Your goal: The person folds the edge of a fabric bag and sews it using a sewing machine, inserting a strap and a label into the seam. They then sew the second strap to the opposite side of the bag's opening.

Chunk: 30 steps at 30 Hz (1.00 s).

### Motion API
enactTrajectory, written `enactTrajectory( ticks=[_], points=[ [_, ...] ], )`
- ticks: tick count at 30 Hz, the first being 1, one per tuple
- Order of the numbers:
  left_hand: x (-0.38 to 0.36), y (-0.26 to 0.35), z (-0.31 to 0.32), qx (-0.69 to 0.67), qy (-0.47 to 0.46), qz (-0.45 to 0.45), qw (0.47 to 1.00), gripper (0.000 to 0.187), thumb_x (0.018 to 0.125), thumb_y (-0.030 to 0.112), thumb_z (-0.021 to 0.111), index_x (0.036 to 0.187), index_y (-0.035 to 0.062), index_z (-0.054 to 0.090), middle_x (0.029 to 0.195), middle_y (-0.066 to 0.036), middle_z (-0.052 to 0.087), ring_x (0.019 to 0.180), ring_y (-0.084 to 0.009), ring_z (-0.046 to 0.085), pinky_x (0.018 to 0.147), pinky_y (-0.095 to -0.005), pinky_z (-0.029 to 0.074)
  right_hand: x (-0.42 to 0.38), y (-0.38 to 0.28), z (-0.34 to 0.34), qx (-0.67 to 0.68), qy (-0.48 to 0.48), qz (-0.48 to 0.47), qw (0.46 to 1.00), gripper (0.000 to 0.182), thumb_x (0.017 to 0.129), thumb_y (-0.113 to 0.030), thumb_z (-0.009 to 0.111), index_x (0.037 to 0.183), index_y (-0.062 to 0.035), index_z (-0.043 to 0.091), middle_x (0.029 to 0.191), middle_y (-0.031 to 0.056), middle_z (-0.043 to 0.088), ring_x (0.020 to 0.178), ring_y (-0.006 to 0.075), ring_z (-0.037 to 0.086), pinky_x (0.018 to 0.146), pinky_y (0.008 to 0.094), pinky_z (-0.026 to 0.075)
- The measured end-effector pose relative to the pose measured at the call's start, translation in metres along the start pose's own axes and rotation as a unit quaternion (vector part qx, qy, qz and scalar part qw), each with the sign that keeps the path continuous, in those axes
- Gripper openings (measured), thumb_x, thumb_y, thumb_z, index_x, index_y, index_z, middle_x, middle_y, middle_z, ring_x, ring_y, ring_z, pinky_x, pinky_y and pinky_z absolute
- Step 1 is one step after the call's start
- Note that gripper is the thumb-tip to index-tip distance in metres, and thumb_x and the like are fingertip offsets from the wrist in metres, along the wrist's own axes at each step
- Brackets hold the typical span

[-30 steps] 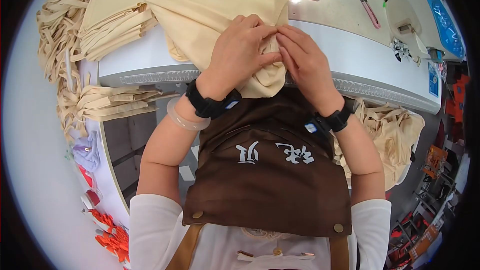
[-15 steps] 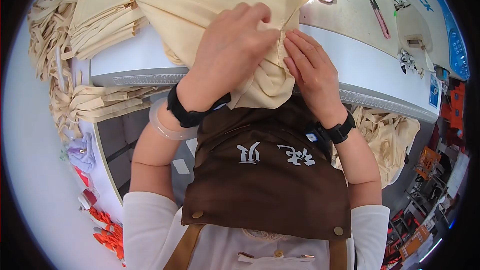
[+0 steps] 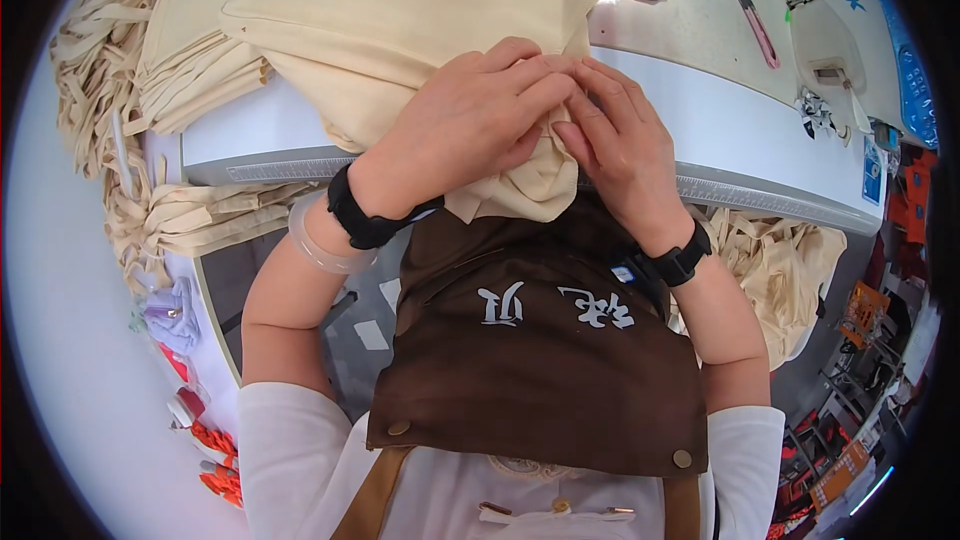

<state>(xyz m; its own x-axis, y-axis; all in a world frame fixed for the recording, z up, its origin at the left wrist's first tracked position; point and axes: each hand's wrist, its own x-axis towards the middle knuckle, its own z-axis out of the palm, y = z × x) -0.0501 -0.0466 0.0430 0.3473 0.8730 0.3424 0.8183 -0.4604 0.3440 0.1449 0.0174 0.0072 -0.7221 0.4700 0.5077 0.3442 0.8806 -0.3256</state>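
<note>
Cloth bag (image 3: pixel 420 30) pinched at its bunched corner by both hands, at the desk's (image 3: pixel 720 130) near edge.
Left hand (image 3: pixel 470 120) and right hand (image 3: pixel 615 145) each keep a closed grip on the fold (fingertips meeting); better to work the corner out evenly, with the bag's body lying flat toward the sewing machine (image 3: pixel 850 10).

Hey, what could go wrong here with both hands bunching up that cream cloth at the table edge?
The cream cloth hangs over the table edge, so it might slide toward the lap if the left hand and right hand loosen. It lies close to the sewing machine, so a fold might snag there.
</note>
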Motion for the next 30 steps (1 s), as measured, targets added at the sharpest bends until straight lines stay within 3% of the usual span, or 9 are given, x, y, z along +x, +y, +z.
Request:
enactTrajectory(
  ticks=[6,9,12,15,21,30],
  points=[
    [0.001,-0.004,-0.002,0.011,-0.043,-0.022,0.999,0.057,0.074,0.006,0.070,0.129,0.0088,0.056,0.120,-0.005,0.066,0.113,-0.0291,0.059,0.087,-0.0396,0.054,0.001,-0.002,-0.002,0.012,0.004,0.008,1.000,0.038,0.080,-0.014,0.075,0.113,-0.0001,0.064,0.119,0.0102,0.059,0.114,0.0301,0.059,0.088,0.0400,0.054],
    [0.004,-0.009,-0.003,-0.060,-0.081,-0.092,0.991,0.066,0.077,0.008,0.069,0.140,0.0107,0.052,0.114,-0.006,0.066,0.117,-0.0265,0.057,0.086,-0.0379,0.054,0.000,-0.001,-0.003,0.019,-0.007,0.004,1.000,0.038,0.079,-0.014,0.076,0.113,-0.0006,0.063,0.118,0.0101,0.058,0.112,0.0309,0.059,0.087,0.0403,0.054],
    [0.004,-0.018,-0.002,-0.110,-0.089,-0.096,0.985,0.070,0.080,0.012,0.071,0.146,0.0126,0.048,0.114,-0.005,0.065,0.119,-0.0237,0.055,0.084,-0.0360,0.055,0.000,0.000,-0.006,0.030,-0.018,0.002,0.999,0.041,0.078,-0.015,0.077,0.114,-0.0006,0.063,0.118,0.0103,0.057,0.112,0.0315,0.059,0.088,0.0409,0.053],
    [0.004,-0.017,-0.005,-0.135,-0.095,-0.123,0.978,0.068,0.081,0.016,0.074,0.144,0.0125,0.049,0.119,-0.005,0.064,0.119,-0.0230,0.054,0.082,-0.0348,0.055,0.000,-0.001,-0.009,0.026,-0.027,0.002,0.999,0.044,0.077,-0.016,0.077,0.116,-0.0003,0.062,0.119,0.0106,0.057,0.112,0.0318,0.058,0.090,0.0414,0.053],
    [0.003,-0.012,0.005,-0.083,-0.020,-0.114,0.990,0.071,0.077,0.024,0.082,0.140,0.0126,0.052,0.126,-0.007,0.062,0.123,-0.0263,0.053,0.085,-0.0366,0.055,0.001,-0.001,-0.010,0.022,-0.037,-0.004,0.999,0.049,0.077,-0.017,0.078,0.118,0.0012,0.060,0.120,0.0116,0.056,0.113,0.0323,0.057,0.092,0.0422,0.052],
    [0.009,-0.004,-0.002,-0.090,-0.044,-0.161,0.982,0.078,0.072,0.023,0.084,0.142,0.0100,0.051,0.133,-0.007,0.061,0.127,-0.0298,0.051,0.095,-0.0394,0.052,-0.003,0.004,-0.011,0.037,-0.052,-0.009,0.998,0.050,0.080,-0.021,0.076,0.121,0.0028,0.058,0.125,0.0158,0.057,0.118,0.0355,0.055,0.100,0.0468,0.048]
  ],
)
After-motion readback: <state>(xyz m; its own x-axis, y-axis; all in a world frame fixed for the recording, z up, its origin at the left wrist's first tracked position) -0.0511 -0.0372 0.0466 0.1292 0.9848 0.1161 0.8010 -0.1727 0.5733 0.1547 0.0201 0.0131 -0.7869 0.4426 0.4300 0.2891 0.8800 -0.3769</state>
